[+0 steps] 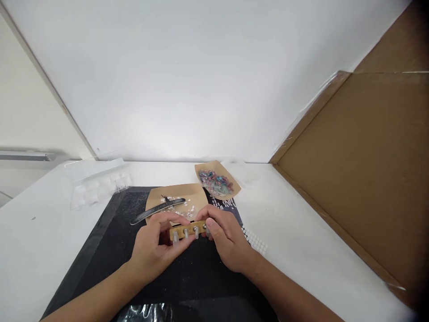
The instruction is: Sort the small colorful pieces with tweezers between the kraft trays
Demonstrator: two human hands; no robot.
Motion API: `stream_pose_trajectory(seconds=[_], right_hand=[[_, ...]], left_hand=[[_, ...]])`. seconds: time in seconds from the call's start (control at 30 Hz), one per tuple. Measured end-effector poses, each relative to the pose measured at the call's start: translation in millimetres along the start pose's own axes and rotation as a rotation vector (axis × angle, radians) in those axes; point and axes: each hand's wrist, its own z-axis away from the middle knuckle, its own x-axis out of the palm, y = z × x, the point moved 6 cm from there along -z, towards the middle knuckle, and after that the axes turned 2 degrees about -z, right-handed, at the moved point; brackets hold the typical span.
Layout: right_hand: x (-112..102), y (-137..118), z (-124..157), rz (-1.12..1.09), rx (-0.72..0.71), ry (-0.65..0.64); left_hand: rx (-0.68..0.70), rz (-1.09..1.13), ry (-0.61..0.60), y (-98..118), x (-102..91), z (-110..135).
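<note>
Between my two hands is a narrow yellow bar (181, 232) bearing several clear nail tips (175, 238) that stick out toward me. My left hand (154, 241) holds it, thumb below and fingers behind its left part. At the right end, my right hand (228, 237) closes thumb and fingers on the bar and the last tip, which is partly hidden. Just behind lies a brown paper tray (197, 192) with small white and clear pieces on it. A dark curved nail file (157, 210) rests across the tray's left side.
A second brown paper tray (218, 166), farther back, holds coloured glossy nail tips (216, 181). Sheets of small white tabs (256, 241) lie right of my right hand. A clear plastic case (100, 185) stands back left. A black mat (110, 250) covers the table; a cardboard wall (362, 170) rises right.
</note>
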Motion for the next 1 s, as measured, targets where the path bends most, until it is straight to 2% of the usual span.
stream_pose_trajectory(seconds=[0.23,0.43,0.7,0.87,1.0], right_hand=[[-1,-2,0,0.053,-0.003,-0.008],[1,1,2,-0.07,-0.007,-0.018],[4,8,4,-0.246,0.019,-0.05],[4,7,5,-0.304,0.028,-0.045],[6,6,6,-0.419,0.032,-0.028]], left_hand=[[0.008,0.034,0.0,0,0.0,-1],[0.012,0.049,0.017,1,-0.4,-2],[-0.106,0.18,0.045,0,-0.2,-6],[-0.134,0.267,0.054,-1,-1.5,-9],[-0.237,0.384,0.06,-6,-1.1,-9]])
